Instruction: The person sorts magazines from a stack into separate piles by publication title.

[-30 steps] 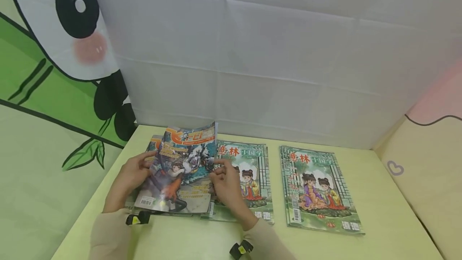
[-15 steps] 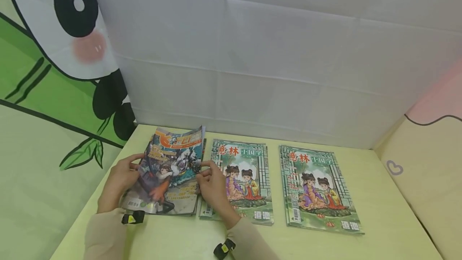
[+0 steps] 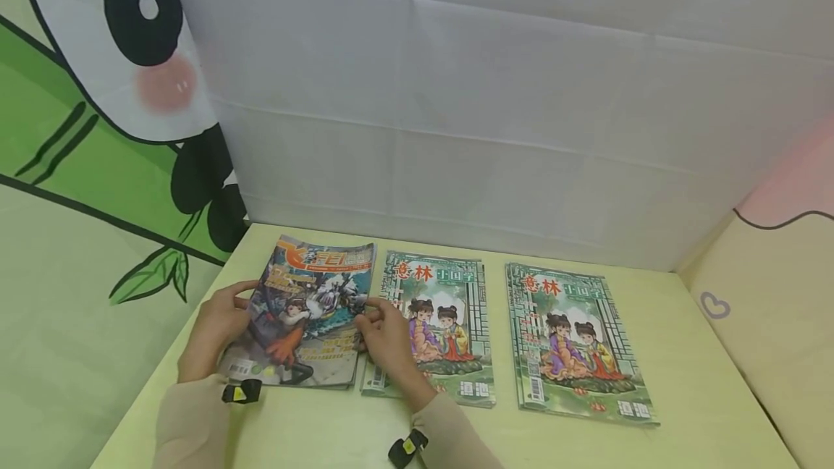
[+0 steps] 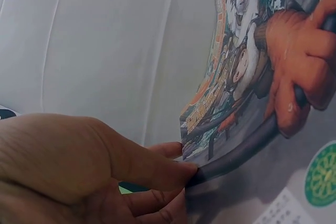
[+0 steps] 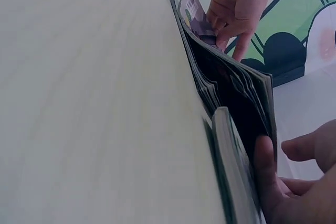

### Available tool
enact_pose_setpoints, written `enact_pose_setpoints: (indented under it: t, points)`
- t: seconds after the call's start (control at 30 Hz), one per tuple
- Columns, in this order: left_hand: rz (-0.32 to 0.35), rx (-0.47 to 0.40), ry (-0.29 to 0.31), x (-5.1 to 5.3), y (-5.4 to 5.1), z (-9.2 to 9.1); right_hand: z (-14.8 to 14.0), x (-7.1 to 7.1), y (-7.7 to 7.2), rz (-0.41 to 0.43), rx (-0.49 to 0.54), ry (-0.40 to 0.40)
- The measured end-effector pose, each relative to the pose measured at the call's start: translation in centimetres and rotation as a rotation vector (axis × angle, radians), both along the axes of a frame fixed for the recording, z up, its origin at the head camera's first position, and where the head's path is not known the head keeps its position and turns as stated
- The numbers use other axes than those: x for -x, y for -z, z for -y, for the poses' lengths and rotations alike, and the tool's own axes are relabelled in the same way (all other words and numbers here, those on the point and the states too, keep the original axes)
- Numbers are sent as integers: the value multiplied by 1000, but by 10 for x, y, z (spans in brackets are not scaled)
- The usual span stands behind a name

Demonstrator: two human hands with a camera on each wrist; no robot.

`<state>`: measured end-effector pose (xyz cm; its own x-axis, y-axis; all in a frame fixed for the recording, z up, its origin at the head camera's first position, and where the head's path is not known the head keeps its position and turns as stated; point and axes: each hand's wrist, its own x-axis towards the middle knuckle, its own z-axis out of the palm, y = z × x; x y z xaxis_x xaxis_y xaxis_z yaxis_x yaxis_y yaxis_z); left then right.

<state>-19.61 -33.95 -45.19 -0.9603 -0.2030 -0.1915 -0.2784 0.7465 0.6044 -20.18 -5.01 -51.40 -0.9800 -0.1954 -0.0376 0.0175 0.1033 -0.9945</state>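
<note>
A glossy, multicoloured paper magazine point(image 3: 313, 317) reading "FEI" in orange sits left on the pale yellow table point(image 3: 313, 429), the left hand point(image 3: 218, 324) and right hand point(image 3: 386, 335) pinching its side edges. The latter partly hides a green stack point(image 3: 449, 302) titled "意林"; a matching stack point(image 3: 586, 349) lies farther right.

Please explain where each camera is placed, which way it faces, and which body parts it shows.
Head: worn on the head, facing forward and down at the table and orange-titled magazine; left hand, right hand and both sleeves show.
Left wrist: on that wrist, facing along the left hand across the magazine's cover; only this hand shows.
Right wrist: on that wrist, facing low across the table toward the magazine's edges; both hands show, left farther off.
Head and right wrist share both hands.
</note>
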Motion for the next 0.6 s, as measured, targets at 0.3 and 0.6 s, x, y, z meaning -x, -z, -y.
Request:
enact_pose_setpoints:
  t: [0.3, 0.6]
  points:
    - [12, 53, 16, -3, -1, -2, -7, -8, -1, -27, -68, -77]
    - [19, 89, 45, 2, 0, -6, -10, -12, -12, -94, -149, -80]
